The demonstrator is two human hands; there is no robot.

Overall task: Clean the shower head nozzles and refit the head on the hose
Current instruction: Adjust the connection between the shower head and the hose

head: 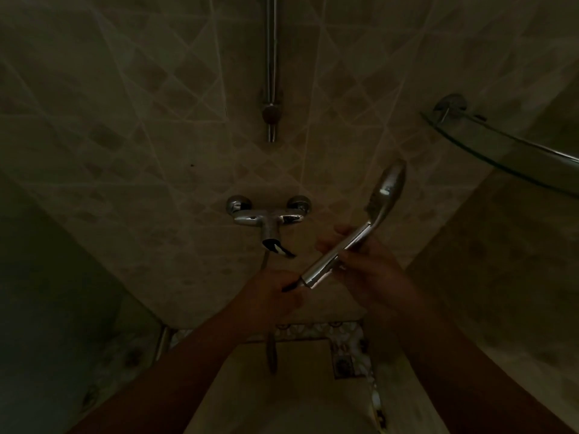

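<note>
right hand point(365, 264) grips the shower head point(357, 236) handle; left hand point(275, 292) pinches the hose point(272, 352) end at its base.

Single head view, close above hands, facing forward-down at tiled shower wall point(125, 136) and mixer tap point(269, 219).

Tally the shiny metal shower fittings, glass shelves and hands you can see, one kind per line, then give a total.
Chrome fittings: 3 (hand-held chrome shower head, wall-mounted chrome mixer tap, vertical chrome riser rail)
Curved glass corner shelf: 1
Hands: 2 (left hand, right hand)
Total: 6
</note>
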